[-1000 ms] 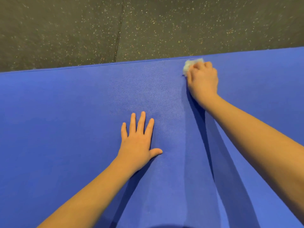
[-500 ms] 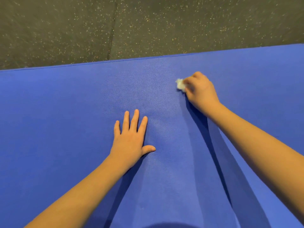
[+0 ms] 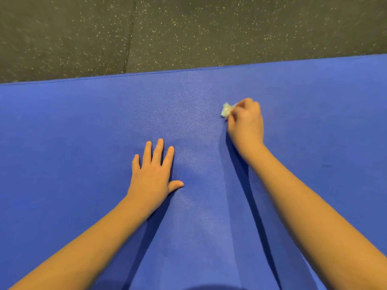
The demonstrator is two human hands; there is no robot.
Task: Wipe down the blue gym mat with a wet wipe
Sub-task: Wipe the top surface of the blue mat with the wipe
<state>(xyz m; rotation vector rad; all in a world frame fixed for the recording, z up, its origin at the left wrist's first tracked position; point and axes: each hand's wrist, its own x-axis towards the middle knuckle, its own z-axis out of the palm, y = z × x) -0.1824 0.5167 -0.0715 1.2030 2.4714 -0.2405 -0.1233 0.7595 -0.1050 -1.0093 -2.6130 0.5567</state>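
The blue gym mat point(image 3: 73, 143) fills the lower two thirds of the head view. My right hand point(image 3: 246, 124) grips a small crumpled white wet wipe point(image 3: 226, 109) and holds it against the mat, right of centre, some way back from the far edge. Only the wipe's left end shows past my fingers. My left hand point(image 3: 154, 170) lies flat on the mat with fingers spread, nearer to me and to the left of the wipe. A paler streak runs down the mat between my two arms.
Dark speckled rubber flooring point(image 3: 188, 32) lies beyond the mat's far edge point(image 3: 146, 74), with a seam point(image 3: 129, 36) running through it. The mat runs out of view to the left, right and toward me.
My right hand has drawn the wipe back toward me from the mat's far edge. My left hand has stayed flat in about the same spot.
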